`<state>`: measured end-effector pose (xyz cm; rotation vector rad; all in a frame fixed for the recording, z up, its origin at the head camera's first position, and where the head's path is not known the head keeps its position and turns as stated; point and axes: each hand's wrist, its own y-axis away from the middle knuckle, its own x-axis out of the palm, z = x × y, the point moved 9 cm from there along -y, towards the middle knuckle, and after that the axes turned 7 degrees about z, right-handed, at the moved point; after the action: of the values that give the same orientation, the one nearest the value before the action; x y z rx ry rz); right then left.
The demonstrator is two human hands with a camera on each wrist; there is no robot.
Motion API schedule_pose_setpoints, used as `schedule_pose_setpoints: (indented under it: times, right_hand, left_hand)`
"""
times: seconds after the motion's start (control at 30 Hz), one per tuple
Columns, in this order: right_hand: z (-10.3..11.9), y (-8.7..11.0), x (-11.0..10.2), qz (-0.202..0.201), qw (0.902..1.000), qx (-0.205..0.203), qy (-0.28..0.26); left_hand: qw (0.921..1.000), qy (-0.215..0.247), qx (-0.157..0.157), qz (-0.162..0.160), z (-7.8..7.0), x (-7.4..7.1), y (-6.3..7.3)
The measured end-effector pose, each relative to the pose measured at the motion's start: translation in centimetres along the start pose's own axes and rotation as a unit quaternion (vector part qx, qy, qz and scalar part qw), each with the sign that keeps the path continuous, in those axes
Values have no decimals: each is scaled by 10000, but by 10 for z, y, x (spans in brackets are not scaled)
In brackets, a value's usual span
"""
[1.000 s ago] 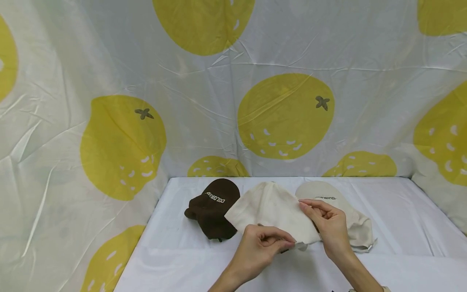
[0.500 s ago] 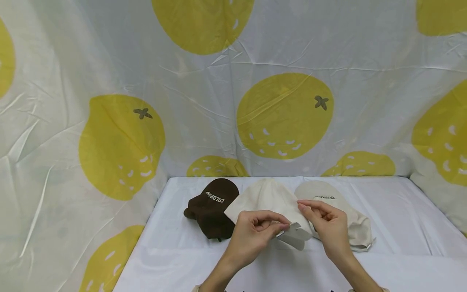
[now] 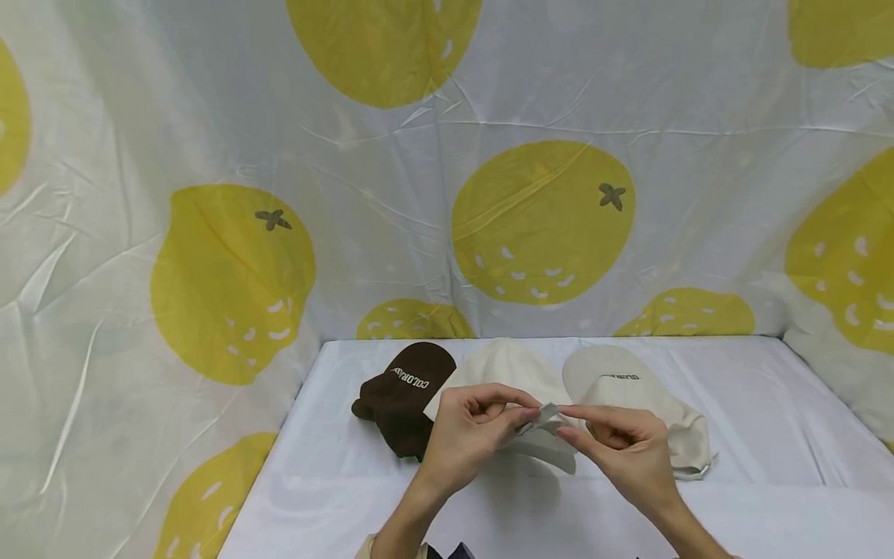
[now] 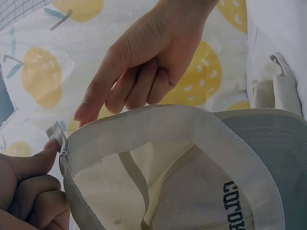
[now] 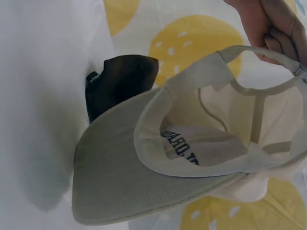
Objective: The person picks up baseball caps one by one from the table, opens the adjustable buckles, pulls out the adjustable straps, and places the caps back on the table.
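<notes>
A cream baseball cap (image 3: 506,361) hangs between my hands, with its grey-green brim underside (image 5: 115,167) and inner lettering showing in the wrist views. My left hand (image 3: 461,439) pinches the small strap end and metal buckle (image 4: 63,143) at the cap's back edge. From the other side, my right hand (image 3: 628,450) holds the back edge beside the strap between index finger and thumb. In the left wrist view the right hand (image 4: 148,55) has its index finger stretched along that edge, other fingers curled; its thumb is hidden behind the cap.
A dark brown cap (image 3: 401,411) with light lettering lies on the white-covered table (image 3: 307,497) to the left. Another cream cap (image 3: 673,419) lies to the right, partly behind my right hand. A lemon-print cloth (image 3: 377,202) hangs behind and at the sides.
My left hand has risen away from me, bringing up the strap end and tilting the cap. My right hand has shifted from the cap's side to the strap area.
</notes>
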<state>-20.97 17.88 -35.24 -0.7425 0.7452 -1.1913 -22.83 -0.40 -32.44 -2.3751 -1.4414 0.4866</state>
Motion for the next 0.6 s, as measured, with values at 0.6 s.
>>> schedule_pose_setpoints:
  times: [0.6]
  right_hand:
    - [-9,5,-2,-546,9975,263,376]
  left_hand:
    - [9993,226,-306,-6,12,-9,-4]
